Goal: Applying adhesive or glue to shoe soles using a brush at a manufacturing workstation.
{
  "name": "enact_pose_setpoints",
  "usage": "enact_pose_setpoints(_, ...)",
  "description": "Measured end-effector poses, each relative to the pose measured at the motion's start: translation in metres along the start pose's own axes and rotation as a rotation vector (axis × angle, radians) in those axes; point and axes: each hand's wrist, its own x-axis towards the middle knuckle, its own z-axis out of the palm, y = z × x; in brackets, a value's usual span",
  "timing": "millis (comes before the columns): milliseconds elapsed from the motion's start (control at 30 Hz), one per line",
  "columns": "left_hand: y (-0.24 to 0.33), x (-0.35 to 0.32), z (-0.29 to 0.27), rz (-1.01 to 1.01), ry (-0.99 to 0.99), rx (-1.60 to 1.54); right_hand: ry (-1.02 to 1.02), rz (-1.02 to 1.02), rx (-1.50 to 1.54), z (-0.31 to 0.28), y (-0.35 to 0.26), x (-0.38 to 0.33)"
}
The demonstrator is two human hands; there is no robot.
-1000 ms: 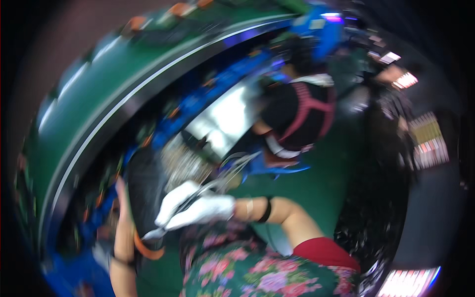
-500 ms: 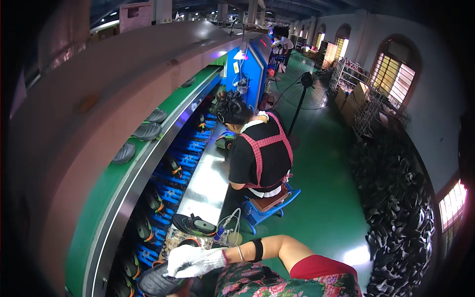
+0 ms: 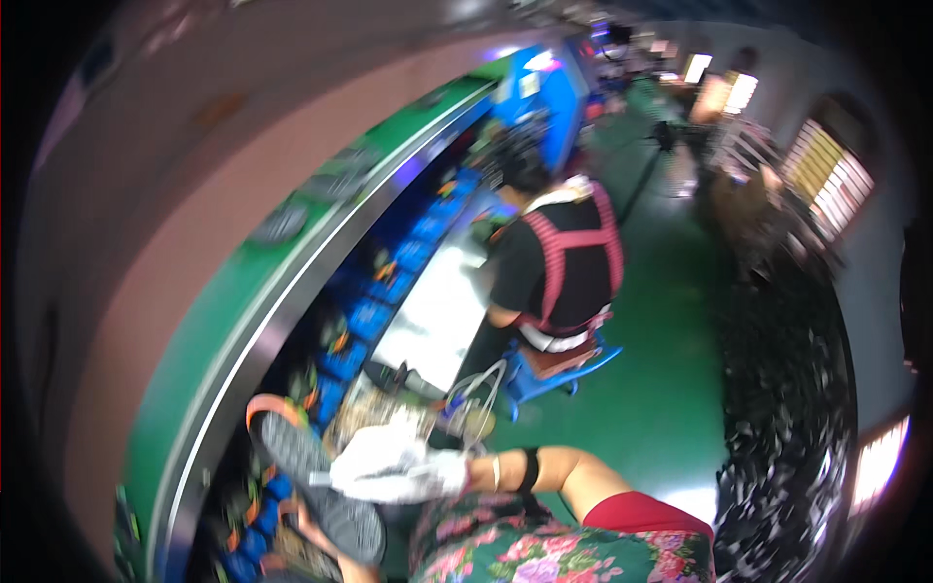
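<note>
I'm gripping the grey shoe sole [image 3: 321, 486] in my gloved right hand [image 3: 394, 466]; left hand unseen, seemingly working its edge

A long pale worktop [image 3: 432, 316] ran alongside the green conveyor [image 3: 262, 291], its shiny surface mostly bare in the middle, with a dark flat piece [image 3: 389, 377] lying on the end nearer the camera and a blurred clutter of small things [image 3: 389, 418] just past that. On the conveyor's green belt, away from the worktop, lay two dark soles [image 3: 280, 223], one behind the other, and between belt and worktop ran a row of blue trays [image 3: 374, 316]. The green floor [image 3: 671, 389] on the worktop's other side carried a blue stool [image 3: 559, 364] close to it and a dark heap [image 3: 787, 418] well away.
</note>
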Motion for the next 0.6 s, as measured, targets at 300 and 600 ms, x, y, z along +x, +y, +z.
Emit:
enact_pose_setpoints(300, -0.014, 0.001, 0.006, -0.089, -0.153, -0.255, -0.026, -0.202, -0.255, 0.011, 0.008, 0.046)
enact_pose_setpoints(600, -0.017, -0.013, 0.002, -0.180, -0.303, -0.430, -0.259, -0.227, -0.253, 0.029, -0.002, 0.070)
